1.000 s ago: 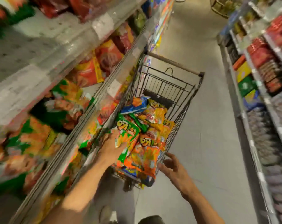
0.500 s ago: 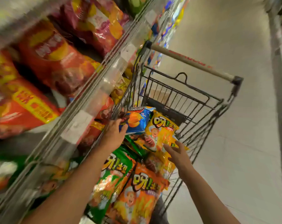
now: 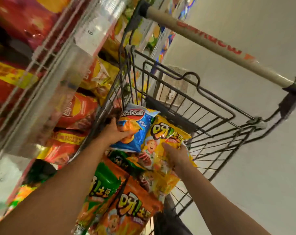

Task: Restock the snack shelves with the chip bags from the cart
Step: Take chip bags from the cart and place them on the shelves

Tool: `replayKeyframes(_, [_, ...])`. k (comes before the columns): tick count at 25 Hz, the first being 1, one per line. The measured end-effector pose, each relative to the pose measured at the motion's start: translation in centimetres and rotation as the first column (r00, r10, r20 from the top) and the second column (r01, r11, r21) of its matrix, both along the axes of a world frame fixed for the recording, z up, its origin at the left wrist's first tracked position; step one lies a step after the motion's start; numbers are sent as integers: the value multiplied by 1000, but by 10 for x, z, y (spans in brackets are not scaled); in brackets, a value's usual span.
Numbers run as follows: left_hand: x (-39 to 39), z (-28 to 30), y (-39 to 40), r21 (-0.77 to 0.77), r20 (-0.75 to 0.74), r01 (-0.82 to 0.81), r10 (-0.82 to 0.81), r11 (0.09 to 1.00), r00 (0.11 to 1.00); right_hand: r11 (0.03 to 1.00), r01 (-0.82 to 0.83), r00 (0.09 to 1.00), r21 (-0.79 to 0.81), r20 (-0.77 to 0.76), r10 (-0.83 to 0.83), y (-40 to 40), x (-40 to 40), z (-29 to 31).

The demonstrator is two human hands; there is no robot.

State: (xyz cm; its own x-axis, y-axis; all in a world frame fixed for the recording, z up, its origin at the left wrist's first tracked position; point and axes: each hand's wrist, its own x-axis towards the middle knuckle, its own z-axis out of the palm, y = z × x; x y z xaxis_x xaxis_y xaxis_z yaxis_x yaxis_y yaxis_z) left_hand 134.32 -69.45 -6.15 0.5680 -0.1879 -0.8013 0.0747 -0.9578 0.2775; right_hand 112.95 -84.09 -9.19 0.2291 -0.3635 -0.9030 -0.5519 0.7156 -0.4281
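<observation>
1. Nearest to me, two bare forearms reach forward and down into the wire cart (image 3: 194, 106), which stands hard against the snack shelves (image 3: 62, 68) on my left.
2. In the near end of the cart lie an orange chip bag (image 3: 132, 212) and a green chip bag (image 3: 101, 187), untouched, their long axes running away from me.
3. My right hand (image 3: 175, 156) grips the lower right edge of the yellow chip bag (image 3: 162, 141). The fingers curl round that edge; the tips are hidden behind the foil.
4. The yellow bag's long axis runs away from me and tilts slightly right, its printed top pointing toward the cart handle (image 3: 216, 48).
5. My left hand (image 3: 116, 131) holds the blue chip bag (image 3: 135, 128), fingers curled over its left side. This bag lies just left of the yellow one, overlapping it.
6. The blue bag's long axis also points away, toward the handle. I judge my left hand the nearer to the shelves, so the blue bag should travel left first.
7. Farthest, red and yellow bags already fill the shelves.
</observation>
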Motion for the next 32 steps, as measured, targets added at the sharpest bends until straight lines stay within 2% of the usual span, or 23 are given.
replayKeyframes(3, [-3, 16, 4, -131, -168, -165, 142, 978, 975, 979, 28, 991, 204, 123, -54, -7, -4, 16])
replayKeyframes(6, [-25, 42, 16, -315, -257, -237, 158, 919, 954, 965, 7, 971, 264, 227, -69, -2, -19, 39])
replayKeyframes(8, [-47, 64, 35, -415, -229, -283, 201, 865, 952, 965, -19, 952, 260, 300, -61, 7, -35, 62])
replayKeyframes(11, [-85, 90, 78, -554, -159, -314, 272, 771, 949, 987, -92, 909, 134, 416, 28, 26, -61, 101])
replayKeyframes(13, [-112, 105, 117, -648, -129, -287, 270, 705, 954, 993, -107, 876, -52, 468, 119, 47, -81, 130])
replayKeyframes(16, [-155, 124, 183, -727, 45, -121, 223, 676, 974, 938, -82, 851, -335, 466, 241, 89, -119, 171])
replayKeyframes(18, [-187, 137, 229, -750, 159, -37, 234, 661, 959, 904, -76, 842, -422, 457, 285, 128, -147, 195])
replayKeyframes(20, [-217, 151, 267, -811, 188, -33, 313, 584, 931, 887, -74, 820, -456, 478, 314, 162, -172, 213])
replayKeyframes(22, [-243, 160, 299, -857, -36, -284, 499, 430, 866, 878, -94, 796, -469, 495, 350, 194, -194, 229])
replayKeyframes(24, [-266, 169, 331, -825, -243, -470, 555, 313, 796, 884, -132, 752, -448, 536, 384, 218, -212, 247])
replayKeyframes(28, [-325, 197, 387, -820, -427, -544, 445, 177, 787, 890, -235, 678, -391, 590, 438, 247, -234, 270])
replayKeyframes(30, [-359, 203, 405, -812, -481, -576, 457, 89, 748, 878, -320, 640, -356, 603, 477, 257, -242, 274])
replayKeyframes(32, [-394, 211, 416, -765, -542, -642, 484, 56, 687, 866, -394, 618, -307, 609, 497, 267, -251, 275])
